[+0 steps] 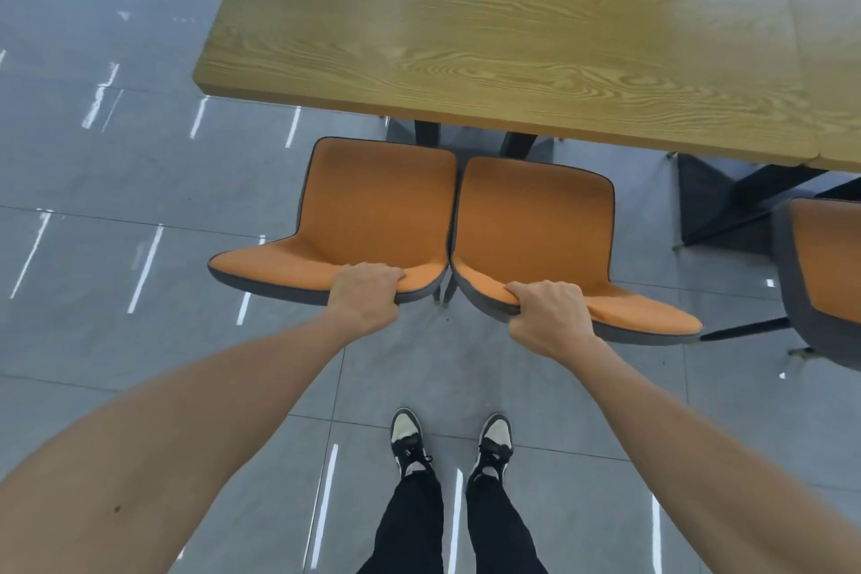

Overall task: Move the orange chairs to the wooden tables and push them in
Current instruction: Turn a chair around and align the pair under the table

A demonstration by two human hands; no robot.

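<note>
Both forearms are reaching up the frame from the lower corners, the left hand curling over the back edge of the left orange chair and the right hand clamping the right orange chair. At centre frame the chairs are standing side by side, nearly touching, their seats facing the wooden surface that is filling the upper frame, their front edges sitting just short of its near edge.

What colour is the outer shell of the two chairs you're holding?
Dark grey shell around orange upholstery, best seen in the head view.
</note>
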